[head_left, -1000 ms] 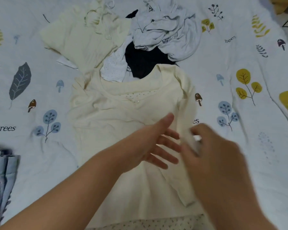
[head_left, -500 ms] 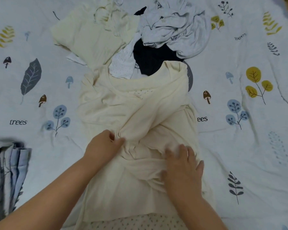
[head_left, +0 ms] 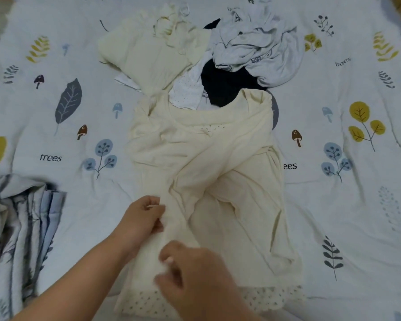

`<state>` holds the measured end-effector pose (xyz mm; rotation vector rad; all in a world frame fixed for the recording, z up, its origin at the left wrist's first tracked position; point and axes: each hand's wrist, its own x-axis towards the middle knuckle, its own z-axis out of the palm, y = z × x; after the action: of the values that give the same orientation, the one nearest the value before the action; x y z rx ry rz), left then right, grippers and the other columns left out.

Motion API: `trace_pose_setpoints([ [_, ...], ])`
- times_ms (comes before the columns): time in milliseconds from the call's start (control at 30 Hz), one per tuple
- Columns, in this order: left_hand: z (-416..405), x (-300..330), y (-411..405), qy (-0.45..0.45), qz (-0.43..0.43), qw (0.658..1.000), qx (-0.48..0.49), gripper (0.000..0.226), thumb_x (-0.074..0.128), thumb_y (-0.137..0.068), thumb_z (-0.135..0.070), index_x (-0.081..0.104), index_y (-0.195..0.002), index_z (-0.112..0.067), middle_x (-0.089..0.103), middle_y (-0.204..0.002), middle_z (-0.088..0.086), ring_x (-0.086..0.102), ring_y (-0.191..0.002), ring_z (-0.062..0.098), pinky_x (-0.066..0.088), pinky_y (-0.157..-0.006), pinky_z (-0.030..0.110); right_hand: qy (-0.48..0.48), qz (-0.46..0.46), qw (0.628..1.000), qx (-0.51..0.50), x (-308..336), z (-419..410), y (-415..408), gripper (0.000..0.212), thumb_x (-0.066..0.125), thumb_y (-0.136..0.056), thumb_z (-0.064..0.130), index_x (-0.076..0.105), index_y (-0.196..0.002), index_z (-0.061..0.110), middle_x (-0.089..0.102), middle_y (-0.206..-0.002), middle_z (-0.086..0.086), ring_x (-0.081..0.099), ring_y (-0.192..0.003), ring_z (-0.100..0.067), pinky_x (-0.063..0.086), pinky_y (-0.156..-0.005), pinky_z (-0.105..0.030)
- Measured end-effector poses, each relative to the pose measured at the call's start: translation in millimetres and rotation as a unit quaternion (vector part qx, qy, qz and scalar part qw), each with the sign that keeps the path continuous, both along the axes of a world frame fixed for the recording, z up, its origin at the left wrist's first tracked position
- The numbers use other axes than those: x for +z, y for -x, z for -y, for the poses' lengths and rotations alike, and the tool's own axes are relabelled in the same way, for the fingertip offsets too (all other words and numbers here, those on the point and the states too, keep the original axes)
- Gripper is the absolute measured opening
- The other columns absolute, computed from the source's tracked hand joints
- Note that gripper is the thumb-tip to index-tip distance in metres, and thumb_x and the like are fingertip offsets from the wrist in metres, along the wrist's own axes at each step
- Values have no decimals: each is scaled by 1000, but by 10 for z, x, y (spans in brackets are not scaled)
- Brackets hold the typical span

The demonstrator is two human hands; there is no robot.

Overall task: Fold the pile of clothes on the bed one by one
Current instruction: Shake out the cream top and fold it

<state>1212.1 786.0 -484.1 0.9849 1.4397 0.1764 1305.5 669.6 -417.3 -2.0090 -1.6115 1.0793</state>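
Observation:
A cream long-sleeved top [head_left: 236,205] lies spread on the bed in front of me, neck away from me, a lace hem at its near end. One sleeve is folded diagonally across its front. My left hand [head_left: 144,218] pinches the fabric at the top's left edge. My right hand [head_left: 195,274] grips the cloth lower down, near the left side of the hem. Beyond the top lies the pile: a cream garment [head_left: 148,52], a pale grey crumpled one [head_left: 259,42], a black one [head_left: 225,82] and a white dotted piece [head_left: 188,91].
The bed sheet [head_left: 345,205] is pale blue with printed leaves, mushrooms and the word "trees". A striped blue and grey cloth [head_left: 19,223] is bunched at the near left edge.
The sleeve has been laid across the top's front. My left hand has slid to the left edge and my right hand has moved left and nearer, both now holding the left side.

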Motion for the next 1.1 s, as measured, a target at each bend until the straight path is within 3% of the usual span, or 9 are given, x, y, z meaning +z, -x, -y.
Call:
trace_pose_setpoints([
  [67,35,-15,134,-52,-79,995,-26,5,54,-92,-14,55,-92,-9,56,-82,10,52,-67,19,47,-67,32,131,-100,985,56,-3,-15,51,34,52,-90,41,55,-121,26,61,-115,3,52,-110,-12,38,-93,-24],
  [233,220,21,275,-166,-185,959,-133,34,62,-87,-26,46,-115,-14,56,-88,-3,55,-86,18,37,-72,27,18,-4,969,-247,-300,-163,-424,11,53,-91,28,62,-86,23,59,-75,8,55,-72,-12,38,-65,-24],
  [300,281,-5,302,-188,-200,947,-166,41,60,-88,-20,41,-124,-15,57,-95,-1,57,-87,19,39,-70,28,-2,89,940,-328,-469,-349,-830,8,53,-89,19,61,-91,19,59,-82,2,54,-78,-18,30,-65,-25],
  [400,312,-61,335,-223,-195,936,-188,43,50,-87,-4,40,-127,-17,53,-83,-6,52,-73,10,37,-60,19,-10,268,915,-301,-720,-626,-1342,29,53,-84,2,54,-113,7,54,-105,-15,49,-98,-33,35,-70,-34],
  [500,266,-107,344,-242,-161,939,-185,40,46,-87,2,47,-122,-18,54,-71,-3,50,-63,5,38,-56,10,-56,407,887,-212,-919,-867,-1632,36,55,-72,-10,51,-107,-1,50,-95,-24,48,-86,-38,29,-63,-38],
  [667,182,-195,306,-268,-126,941,-162,38,48,-87,5,49,-110,-25,43,-60,-6,48,-56,2,36,-60,7,19,521,853,-9,-910,-1091,-1951,27,53,-81,9,50,-108,5,52,-107,-16,45,-101,-33,33,-78,-38],
  [767,136,-279,325,-266,-139,935,-190,33,51,-88,1,52,-112,-22,52,-71,-9,52,-66,2,36,-62,8,20,511,856,-79,-827,-1073,-2258,24,48,-81,-2,53,-104,-4,55,-101,-26,48,-99,-40,35,-76,-44],
  [933,124,-302,307,-468,-229,803,-290,30,45,-81,-15,55,-109,-12,65,-95,6,63,-81,27,46,-67,29,-29,408,909,-80,-762,-947,-2328,45,55,-76,13,55,-117,-4,51,-116,-30,44,-109,-44,36,-85,-48],
  [1100,203,-416,301,-551,-167,694,-433,48,39,-89,-28,41,-134,-15,45,-141,12,39,-126,25,29,-101,39,-134,377,916,34,-967,-537,-1922,55,47,-84,21,43,-137,4,40,-140,-29,41,-127,-46,38,-97,-56],
])
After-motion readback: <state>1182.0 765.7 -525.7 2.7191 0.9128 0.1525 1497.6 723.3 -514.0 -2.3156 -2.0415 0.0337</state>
